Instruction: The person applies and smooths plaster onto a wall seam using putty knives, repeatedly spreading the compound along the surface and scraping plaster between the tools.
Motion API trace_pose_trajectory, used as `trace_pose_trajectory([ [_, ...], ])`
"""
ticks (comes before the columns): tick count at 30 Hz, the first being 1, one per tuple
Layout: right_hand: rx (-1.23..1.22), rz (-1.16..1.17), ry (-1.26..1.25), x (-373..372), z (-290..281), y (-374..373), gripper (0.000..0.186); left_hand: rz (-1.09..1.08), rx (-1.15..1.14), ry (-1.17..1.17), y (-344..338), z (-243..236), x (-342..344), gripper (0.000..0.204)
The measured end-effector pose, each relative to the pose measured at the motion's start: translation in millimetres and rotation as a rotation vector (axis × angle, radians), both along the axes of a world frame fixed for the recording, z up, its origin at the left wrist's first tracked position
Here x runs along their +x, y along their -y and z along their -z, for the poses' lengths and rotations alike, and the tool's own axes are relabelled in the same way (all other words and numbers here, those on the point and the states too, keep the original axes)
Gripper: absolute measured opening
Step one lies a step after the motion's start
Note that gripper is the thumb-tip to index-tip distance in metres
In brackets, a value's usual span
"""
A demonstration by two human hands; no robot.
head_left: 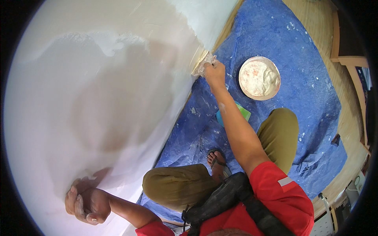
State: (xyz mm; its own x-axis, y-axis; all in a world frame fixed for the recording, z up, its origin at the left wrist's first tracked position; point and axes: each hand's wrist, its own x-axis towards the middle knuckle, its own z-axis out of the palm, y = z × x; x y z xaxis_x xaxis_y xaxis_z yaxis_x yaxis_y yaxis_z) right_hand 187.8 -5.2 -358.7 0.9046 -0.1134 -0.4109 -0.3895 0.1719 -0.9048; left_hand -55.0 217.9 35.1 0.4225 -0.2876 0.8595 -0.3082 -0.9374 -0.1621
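Observation:
My right hand (215,75) reaches out to the foot of the white wall (130,94), its fingers closed on a whitish, smeared, crumpled-looking thing (204,65). That thing touches the wall's lower edge, and its exact kind is unclear. My left hand (87,202) is beside the wall at the lower left, its fingers curled in, with nothing visible in them. White smears mark its fingertips. To the right of my right hand, a round tub (260,78) of creamy white paste stands on a blue tarp (315,94). Darker, damp-looking patches with ragged edges spread over the wall.
Under my right forearm lies a blue and green thing (242,112), partly hidden. My knees and a sandalled foot (216,157) are on the tarp. Wooden floor (332,70) shows beyond it, with wooden furniture (352,61) along the right edge.

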Motion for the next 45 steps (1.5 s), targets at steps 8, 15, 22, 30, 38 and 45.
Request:
trace_pose_trajectory([
  [8,-0.059,-0.034,0.155,-3,-92,15,0.030,-0.018,-0.001,0.055,4,9,4,0.055],
  [15,0.040,0.125,0.209,-55,-71,24,0.039,-0.069,0.071,0.055,-1,3,-2,0.054],
  [22,-0.474,0.037,0.644,-79,-19,-43,0.048,0.020,-0.013,0.004,0,3,-1,0.054],
  [30,-0.247,0.070,0.047,-53,55,15,0.027,-0.015,0.026,0.035,0,3,1,0.054],
  [38,-0.210,-0.140,-0.055,13,-30,16,0.029,-0.117,0.088,0.060,8,7,-1,0.049],
  [45,-0.104,-0.081,0.067,1,-141,24,0.034,-0.123,0.144,0.058,14,3,4,0.049],
])
